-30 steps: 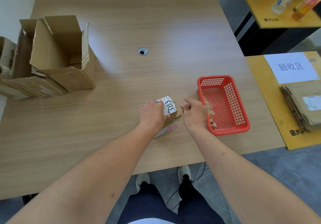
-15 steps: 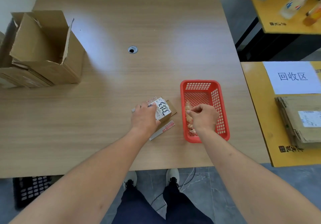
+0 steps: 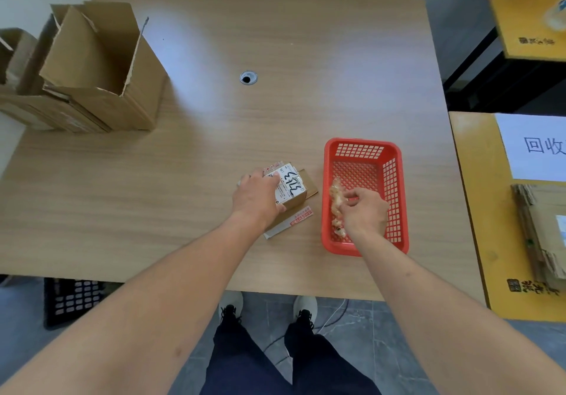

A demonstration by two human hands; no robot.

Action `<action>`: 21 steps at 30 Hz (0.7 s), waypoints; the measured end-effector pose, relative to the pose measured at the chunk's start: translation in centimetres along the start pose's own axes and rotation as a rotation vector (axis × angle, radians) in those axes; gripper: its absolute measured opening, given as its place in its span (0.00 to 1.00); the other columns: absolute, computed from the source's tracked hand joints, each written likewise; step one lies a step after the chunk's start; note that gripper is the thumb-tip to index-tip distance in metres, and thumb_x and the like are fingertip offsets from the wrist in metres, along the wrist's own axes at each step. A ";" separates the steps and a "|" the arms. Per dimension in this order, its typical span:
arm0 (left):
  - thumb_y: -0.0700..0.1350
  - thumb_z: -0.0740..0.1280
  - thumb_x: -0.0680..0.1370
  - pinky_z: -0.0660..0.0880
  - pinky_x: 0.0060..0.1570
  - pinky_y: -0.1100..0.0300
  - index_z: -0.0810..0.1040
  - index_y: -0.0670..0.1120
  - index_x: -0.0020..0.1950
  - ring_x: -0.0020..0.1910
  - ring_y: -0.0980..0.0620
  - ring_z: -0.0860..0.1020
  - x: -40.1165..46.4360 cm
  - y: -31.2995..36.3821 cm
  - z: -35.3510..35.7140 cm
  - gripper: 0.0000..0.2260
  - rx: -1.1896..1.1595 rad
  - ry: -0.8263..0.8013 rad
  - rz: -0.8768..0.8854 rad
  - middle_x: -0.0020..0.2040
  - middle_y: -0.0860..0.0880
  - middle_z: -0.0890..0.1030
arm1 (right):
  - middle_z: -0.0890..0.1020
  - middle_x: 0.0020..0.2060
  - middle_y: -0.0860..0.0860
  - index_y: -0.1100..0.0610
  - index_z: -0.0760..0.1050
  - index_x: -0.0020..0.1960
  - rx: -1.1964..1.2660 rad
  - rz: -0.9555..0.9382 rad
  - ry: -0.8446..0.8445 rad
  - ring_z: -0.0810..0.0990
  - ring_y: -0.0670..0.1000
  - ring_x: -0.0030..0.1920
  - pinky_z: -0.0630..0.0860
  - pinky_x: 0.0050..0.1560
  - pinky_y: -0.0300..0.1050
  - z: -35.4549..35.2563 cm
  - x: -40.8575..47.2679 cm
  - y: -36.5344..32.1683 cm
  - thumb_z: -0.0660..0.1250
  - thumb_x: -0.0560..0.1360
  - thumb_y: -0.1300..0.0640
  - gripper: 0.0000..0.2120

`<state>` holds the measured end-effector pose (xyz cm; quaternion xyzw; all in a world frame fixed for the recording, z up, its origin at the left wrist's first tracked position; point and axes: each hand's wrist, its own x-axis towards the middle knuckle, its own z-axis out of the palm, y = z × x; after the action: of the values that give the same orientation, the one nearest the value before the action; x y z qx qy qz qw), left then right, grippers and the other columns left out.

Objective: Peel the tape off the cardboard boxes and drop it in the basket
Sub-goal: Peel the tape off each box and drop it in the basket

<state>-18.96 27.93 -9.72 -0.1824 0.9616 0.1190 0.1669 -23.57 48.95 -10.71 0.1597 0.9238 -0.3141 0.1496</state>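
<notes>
Both bare forearms reach out over the near edge of the tabletop (image 3: pixel 306 42). The left hand (image 3: pixel 255 194) lies palm down on the small cardboard box (image 3: pixel 291 192), its grip curled round the box's left side, thumb against the near face. The box stands close to the near edge, just left of the red basket (image 3: pixel 395 180), its flaps spread flat. The right hand (image 3: pixel 364 210) hovers inside the basket, wrist bent, fingertips (image 3: pixel 347 194) pinched narrow; whether they grasp the crumpled tape (image 3: pixel 336 189) beside them I cannot tell. Opened boxes (image 3: pixel 101 66) stand at the far left corner.
</notes>
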 end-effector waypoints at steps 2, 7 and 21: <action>0.61 0.77 0.70 0.74 0.58 0.50 0.72 0.56 0.73 0.65 0.43 0.71 0.0 0.0 0.0 0.34 -0.003 0.002 -0.001 0.66 0.48 0.72 | 0.80 0.28 0.42 0.51 0.82 0.40 0.038 0.032 0.023 0.70 0.25 0.23 0.62 0.18 0.25 0.2 -0.1 0.0 0.79 0.72 0.57 0.07; 0.62 0.77 0.71 0.75 0.58 0.50 0.71 0.56 0.74 0.65 0.44 0.70 -0.2 0.0 -0.1 0.34 -0.007 0.004 0.004 0.66 0.48 0.71 | 0.78 0.21 0.43 0.50 0.79 0.33 0.021 0.039 0.017 0.75 0.32 0.21 0.66 0.22 0.32 0.4 -0.5 0.2 0.75 0.75 0.51 0.13; 0.68 0.74 0.70 0.73 0.59 0.51 0.69 0.56 0.75 0.63 0.43 0.71 -0.8 -0.6 0.0 0.38 0.030 0.031 0.034 0.64 0.46 0.73 | 0.82 0.32 0.50 0.54 0.77 0.33 -0.127 -0.065 0.051 0.82 0.56 0.38 0.81 0.42 0.52 1.0 -2.1 -1.1 0.66 0.74 0.43 0.17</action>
<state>-17.97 27.62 -9.57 -0.1651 0.9687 0.1046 0.1528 -21.93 47.10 -10.10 0.1278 0.9501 -0.2554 0.1257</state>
